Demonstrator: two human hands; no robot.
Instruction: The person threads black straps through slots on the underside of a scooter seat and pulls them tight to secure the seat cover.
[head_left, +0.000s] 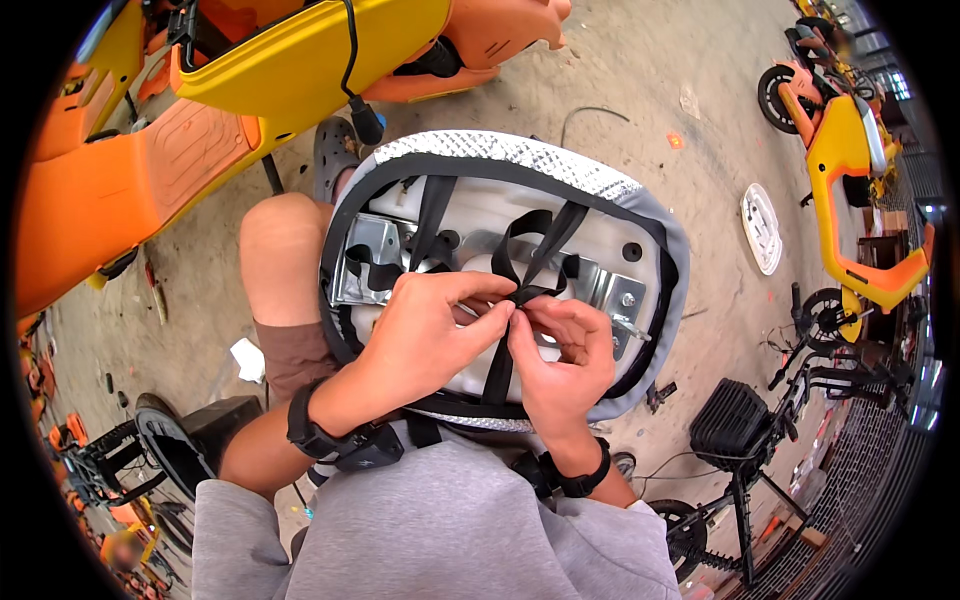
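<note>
An upturned scooter seat (480, 442) rests on my lap, its white plastic base (600, 217) facing me. A silvery quilted cover (510, 154) with a black edge band wraps around its rim. Black webbing straps (497, 367) cross the base, and two of them meet in a loop or knot near the middle. My left hand (442, 322) pinches the strap at that crossing between thumb and forefinger. Opposite it, my right hand (562, 352) grips the same strap, fingertips almost touching the left. Metal brackets (626, 300) are fixed to the base on both sides.
A yellow and orange scooter body (300, 67) stands close at upper left. To the right are another yellow scooter (825, 172), a white plastic part (761, 229) on the floor and a black scooter frame (739, 480). A screwdriver-like tool (156, 292) lies at left.
</note>
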